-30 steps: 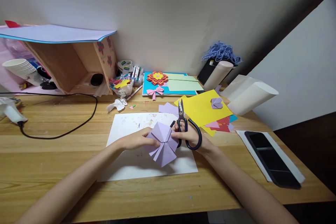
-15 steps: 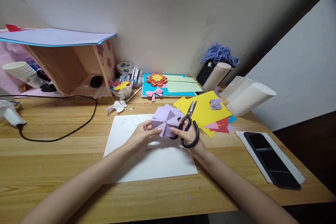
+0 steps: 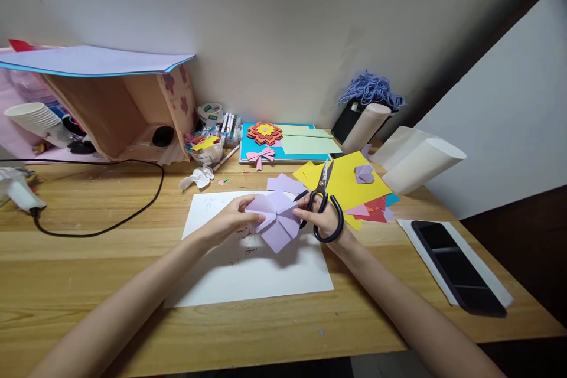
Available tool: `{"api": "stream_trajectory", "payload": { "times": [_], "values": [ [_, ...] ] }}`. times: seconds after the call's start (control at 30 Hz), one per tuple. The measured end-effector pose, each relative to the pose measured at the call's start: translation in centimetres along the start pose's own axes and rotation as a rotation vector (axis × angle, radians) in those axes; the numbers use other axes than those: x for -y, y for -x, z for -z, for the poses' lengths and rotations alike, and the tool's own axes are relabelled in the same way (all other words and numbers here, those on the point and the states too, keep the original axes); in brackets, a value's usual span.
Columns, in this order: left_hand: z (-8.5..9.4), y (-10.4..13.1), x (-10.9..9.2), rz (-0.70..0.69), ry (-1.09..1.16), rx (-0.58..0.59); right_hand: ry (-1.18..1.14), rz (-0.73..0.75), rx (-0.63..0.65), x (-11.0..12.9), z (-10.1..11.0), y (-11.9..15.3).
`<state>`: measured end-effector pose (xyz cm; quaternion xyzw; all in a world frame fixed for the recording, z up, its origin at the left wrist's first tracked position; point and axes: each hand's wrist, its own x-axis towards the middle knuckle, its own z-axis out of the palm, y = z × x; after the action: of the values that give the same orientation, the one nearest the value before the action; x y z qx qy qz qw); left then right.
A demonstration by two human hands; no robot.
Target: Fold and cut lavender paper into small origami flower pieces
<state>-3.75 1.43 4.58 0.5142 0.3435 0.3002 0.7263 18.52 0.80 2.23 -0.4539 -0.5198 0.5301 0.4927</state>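
Between both hands a purple paper flower (image 3: 278,225) with creased petals is held above a white sheet (image 3: 283,280). My left hand (image 3: 234,218) pinches its left edge between thumb and fingers. On the other side, my right hand (image 3: 321,218) grips the flower's right edge with thumb and fingertips. Black-handled scissors (image 3: 323,189) hang around the fingers of that hand, blades pointing up and slightly parted. Just behind the flower lies another piece of purple paper (image 3: 284,182). Dark and reddish specks mark the white sheet.
Yellow paper (image 3: 354,183) and coloured scraps (image 3: 374,211) lie to the right, near a phone (image 3: 456,266). At the back are a blue card (image 3: 248,142) with a layered paper flower (image 3: 264,133) and a pink bow (image 3: 261,156). A cardboard box (image 3: 119,112) and black cable (image 3: 110,233) occupy the left.
The purple flower has opened out flatter and turned, with its lower petals now dipping toward the sheet. My right hand and the scissors have shifted slightly right.
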Motion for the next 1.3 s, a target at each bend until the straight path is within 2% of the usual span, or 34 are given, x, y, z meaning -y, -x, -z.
{"api": "stream_trajectory", "payload": {
  "times": [0.07, 0.1, 0.17, 0.23, 0.27, 0.3, 0.33, 0.4, 0.43, 0.47, 0.5, 0.6, 0.7, 0.8, 0.9, 1.07, 1.2, 1.3],
  "values": [
    [0.1, -0.3, 0.0, -0.028, 0.006, -0.098, 0.020, 0.022, -0.008, -0.2, -0.1, 0.0],
    [0.2, -0.5, 0.0, -0.046, -0.012, -0.187, 0.019, 0.024, -0.037, -0.4, -0.2, 0.0],
    [0.0, -0.6, 0.1, -0.119, -0.105, -0.436, 0.000, 0.020, -0.130, -0.6, -0.4, 0.2],
    [-0.6, -0.3, 0.4, -0.260, -0.244, -0.693, -0.023, 0.034, -0.242, -0.7, -0.7, 0.4],
    [-1.2, 0.1, 0.6, -0.320, -0.294, -0.766, -0.028, 0.049, -0.290, -0.8, -0.9, 0.6],
    [-2.0, 0.5, 0.9, -0.338, -0.325, -0.765, -0.027, 0.067, -0.329, -0.9, -1.0, 0.7],
    [-2.9, 0.9, 1.2, -0.306, -0.338, -0.677, -0.025, 0.083, -0.357, -1.0, -1.2, 0.9],
    [-4.7, 1.7, 1.9, -0.135, -0.333, -0.339, -0.031, 0.101, -0.378, -1.3, -1.6, 1.1],
    [-5.5, 2.0, 2.4, -0.036, -0.297, -0.212, -0.040, 0.107, -0.379, -1.5, -1.8, 1.2],
    [-6.2, 2.1, 2.8, 0.016, -0.253, -0.141, -0.048, 0.113, -0.373, -1.6, -2.1, 1.4],
    [-6.6, 2.0, 3.3, 0.033, -0.187, -0.131, -0.049, 0.126, -0.369, -1.8, -2.3, 1.5],
    [-6.9, 1.3, 4.1, 0.034, -0.065, -0.231, -0.009, 0.167, -0.352, -2.0, -3.0, 2.2],
    [-6.3, 0.8, 4.0, -0.010, -0.049, -0.391, 0.020, 0.153, -0.336, -1.8, -3.7, 3.0],
    [-6.0, 0.9, 3.5, -0.108, -0.047, -0.467, 0.053, 0.121, -0.341, -1.5, -4.3, 3.7],
    [-6.1, 1.0, 3.2, -0.112, -0.034, -0.543, 0.071, 0.116, -0.348, -1.3, -4.8, 4.3],
    [-6.5, 0.9, 3.0, -0.092, 0.130, -0.443, 0.056, 0.119, -0.359, -1.2, -5.1, 4.9],
    [-6.4, 0.9, 3.0, -0.094, 0.147, -0.454, 0.062, 0.112, -0.283, -1.5, -5.1, 5.0],
    [-5.7, 0.7, 3.1, -0.096, 0.116, -0.454, 0.028, 0.088, -0.229, -1.7, -5.1, 4.8]
  ]
}}
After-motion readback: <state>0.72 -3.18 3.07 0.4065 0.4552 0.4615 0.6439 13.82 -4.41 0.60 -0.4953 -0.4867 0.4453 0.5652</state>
